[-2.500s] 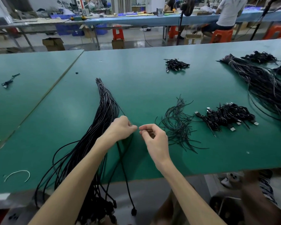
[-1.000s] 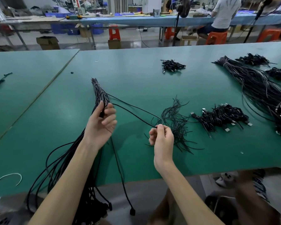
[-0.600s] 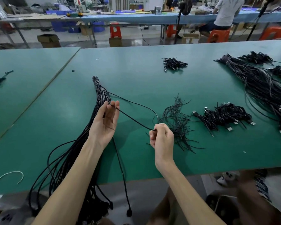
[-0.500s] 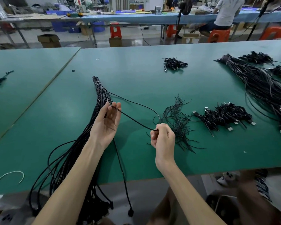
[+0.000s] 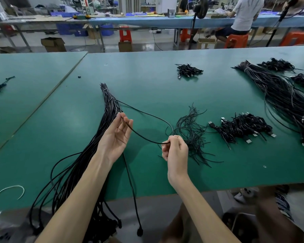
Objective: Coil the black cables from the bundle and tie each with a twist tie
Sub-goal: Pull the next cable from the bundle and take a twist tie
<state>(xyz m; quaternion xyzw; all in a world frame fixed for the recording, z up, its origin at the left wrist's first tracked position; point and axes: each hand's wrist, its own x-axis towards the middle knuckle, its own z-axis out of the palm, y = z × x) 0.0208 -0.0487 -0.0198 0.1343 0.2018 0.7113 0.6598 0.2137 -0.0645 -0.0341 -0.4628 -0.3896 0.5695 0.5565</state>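
A long bundle of black cables (image 5: 107, 106) lies on the green table (image 5: 147, 81), bound near its far tip, its near ends hanging over the front edge. One black cable (image 5: 147, 114) is pulled out of it into a loop. My left hand (image 5: 115, 137) is palm up beside the bundle, pinching this cable between thumb and fingertips. My right hand (image 5: 175, 148) is closed on the loop's bend, just left of a loose pile of black twist ties (image 5: 191, 132). The cable's tail with a plug (image 5: 139, 231) hangs below the table edge.
A heap of coiled, tied cables (image 5: 242, 127) lies right of the ties, another small heap (image 5: 189, 70) farther back. A second big bundle (image 5: 284, 95) fills the right side. A white tie (image 5: 11, 190) lies near the front left. A person sits at the far bench.
I have drawn one cable out of the bundle. My hands, first close together, moved apart and the cable now spans them in a loop; in the last half second little has shifted.
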